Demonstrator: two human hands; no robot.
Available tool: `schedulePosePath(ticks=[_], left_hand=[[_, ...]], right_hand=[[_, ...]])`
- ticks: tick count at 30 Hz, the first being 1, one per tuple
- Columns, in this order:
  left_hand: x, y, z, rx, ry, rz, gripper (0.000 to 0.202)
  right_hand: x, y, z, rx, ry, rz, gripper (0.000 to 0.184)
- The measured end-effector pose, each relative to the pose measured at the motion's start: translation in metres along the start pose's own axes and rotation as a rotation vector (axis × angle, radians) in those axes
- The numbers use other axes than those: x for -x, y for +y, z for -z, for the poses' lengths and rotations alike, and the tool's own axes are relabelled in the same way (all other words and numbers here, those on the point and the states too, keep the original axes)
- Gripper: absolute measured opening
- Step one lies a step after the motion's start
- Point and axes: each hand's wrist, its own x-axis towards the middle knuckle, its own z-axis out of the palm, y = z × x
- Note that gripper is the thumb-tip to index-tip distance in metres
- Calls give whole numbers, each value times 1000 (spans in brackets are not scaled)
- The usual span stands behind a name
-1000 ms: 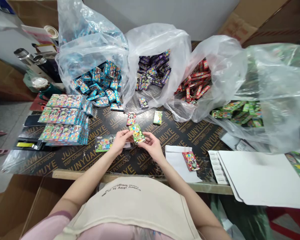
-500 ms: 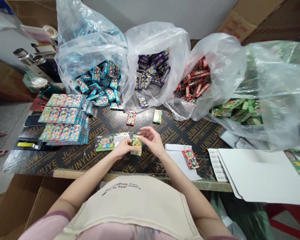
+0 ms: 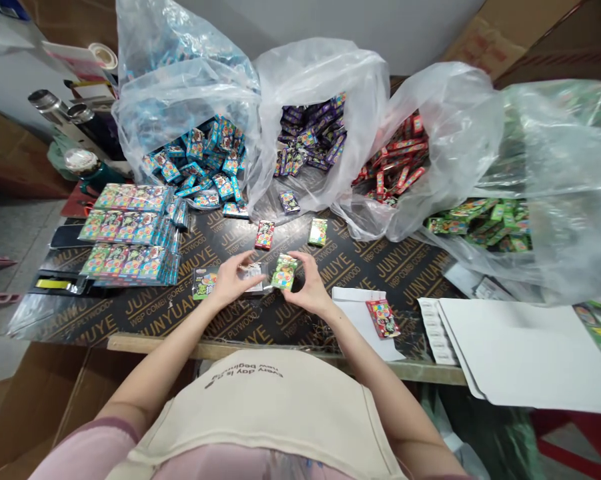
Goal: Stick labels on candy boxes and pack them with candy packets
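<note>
My right hand (image 3: pixel 310 283) grips a small green candy box (image 3: pixel 283 272) between thumb and fingers, its printed face up. To its left, my left hand (image 3: pixel 233 281) is over a flat clear packet with a printed green and black header (image 3: pixel 203 284). Its thumb and fingers are spread apart, and it covers part of the packet. Whether the fingertips press on the packet, I cannot tell. Beyond my hands lie a red candy box (image 3: pixel 265 235), a second green candy box (image 3: pixel 318 231) and a purple candy box (image 3: pixel 289 201).
Clear bags spill blue (image 3: pixel 207 163), purple (image 3: pixel 313 133), red (image 3: pixel 397 160) and green boxes (image 3: pixel 503 223) along the back. Stacked finished-looking packs (image 3: pixel 125 230) stand at left. On the right are a red box (image 3: pixel 383 319) on paper and white sheets (image 3: pixel 525 350).
My left hand has let go of the green candy box and moved left over the packet. My right hand now holds the box alone, slightly further right and turned.
</note>
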Motion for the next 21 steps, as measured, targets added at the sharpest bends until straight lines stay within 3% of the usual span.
schedulePosePath(ticks=[1,3,6,9,15,17,21], left_hand=[[-1,-6,7,-172,-7,-112,84],[-1,-18,18,-455,-127,-243,110],[1,-31,21,-636,-245,-281,115],[4,-34,18,-605,-224,-293,117],[9,-17,10,-424,-250,-305,116],[8,-9,4,-357,-156,-247,109],[0,6,-16,-33,185,-45,94]], right_hand=[[1,7,-1,42,26,-22,68],[2,19,-6,108,38,-41,65],[5,31,-16,127,-4,-25,68],[8,29,-21,43,-81,-18,72],[-2,16,-5,-439,-327,-6,76],[-9,13,-1,-547,-245,-61,83],[-17,-2,-5,-762,126,-345,93]])
